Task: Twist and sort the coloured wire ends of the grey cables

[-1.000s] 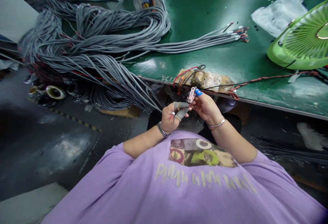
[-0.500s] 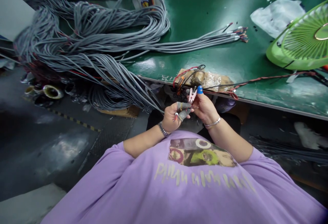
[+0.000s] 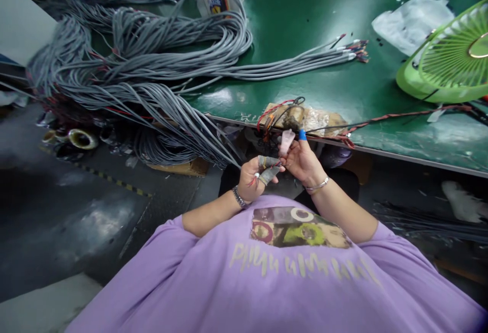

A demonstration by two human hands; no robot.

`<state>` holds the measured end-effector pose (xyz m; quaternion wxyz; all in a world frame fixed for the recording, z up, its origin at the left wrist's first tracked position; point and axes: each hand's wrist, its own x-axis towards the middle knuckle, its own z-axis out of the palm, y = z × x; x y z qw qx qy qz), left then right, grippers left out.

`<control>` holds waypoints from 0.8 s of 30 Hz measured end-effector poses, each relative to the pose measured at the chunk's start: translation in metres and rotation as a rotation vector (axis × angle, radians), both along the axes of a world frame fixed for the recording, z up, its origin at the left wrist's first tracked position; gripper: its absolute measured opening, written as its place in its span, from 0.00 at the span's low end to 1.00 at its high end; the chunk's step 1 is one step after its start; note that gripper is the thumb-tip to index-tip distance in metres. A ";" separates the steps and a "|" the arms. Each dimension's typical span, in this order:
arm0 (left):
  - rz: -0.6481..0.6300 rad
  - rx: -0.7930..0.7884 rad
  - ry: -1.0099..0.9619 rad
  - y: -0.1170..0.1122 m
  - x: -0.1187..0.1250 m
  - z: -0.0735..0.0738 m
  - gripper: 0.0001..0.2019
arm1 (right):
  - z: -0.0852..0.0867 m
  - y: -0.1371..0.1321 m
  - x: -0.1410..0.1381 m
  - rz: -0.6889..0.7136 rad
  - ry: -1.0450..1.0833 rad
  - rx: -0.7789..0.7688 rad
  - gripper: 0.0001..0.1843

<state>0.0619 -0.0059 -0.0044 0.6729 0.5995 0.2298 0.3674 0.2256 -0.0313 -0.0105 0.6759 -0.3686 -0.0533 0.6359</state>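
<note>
My left hand [image 3: 252, 176], with grey covers on the thumb and a finger, is closed on the end of a grey cable. Thin red and dark wires [image 3: 252, 180] stick out by its covered fingers. Close against it is my right hand [image 3: 303, 162], its thumb tip wrapped in blue. Its fingers hold a small pink clip-like tool [image 3: 286, 142], blurred now, above the wire tips. Fine wires pass between the two hands, and their exact ends are too small to make out.
A large bundle of grey cables [image 3: 152, 58] lies across the green table [image 3: 305, 23] and hangs over its edge. Cardboard with tape [image 3: 324, 119] sits at the edge ahead of my hands. A green fan [image 3: 453, 58] and a plastic bag [image 3: 414, 23] stand right.
My left hand has shifted slightly left and down with the cable. The right thumb has straightened and moved a little right, and the pink tool has turned, its two legs no longer showing apart.
</note>
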 end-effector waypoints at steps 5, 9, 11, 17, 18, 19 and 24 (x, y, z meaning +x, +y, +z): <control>0.118 -0.230 -0.057 0.005 -0.005 0.003 0.19 | -0.007 -0.007 0.003 0.011 0.028 -0.026 0.26; 0.164 -0.366 -0.046 0.012 -0.003 0.005 0.24 | -0.015 -0.011 0.004 0.031 0.007 -0.063 0.23; 0.163 -0.398 -0.045 0.013 -0.002 0.005 0.24 | -0.019 -0.013 0.005 0.045 -0.005 -0.068 0.21; 0.146 -0.433 -0.042 0.009 -0.002 0.003 0.24 | -0.017 -0.019 0.004 0.024 0.025 -0.123 0.18; 0.140 -0.433 -0.037 0.008 -0.001 0.002 0.24 | -0.016 -0.020 0.003 0.019 0.029 -0.133 0.17; 0.133 -0.434 -0.033 0.008 -0.001 0.001 0.25 | -0.015 -0.021 0.003 0.016 0.030 -0.139 0.16; 0.127 -0.463 -0.035 0.012 0.004 -0.004 0.23 | -0.015 -0.028 0.008 -0.008 -0.007 -0.160 0.15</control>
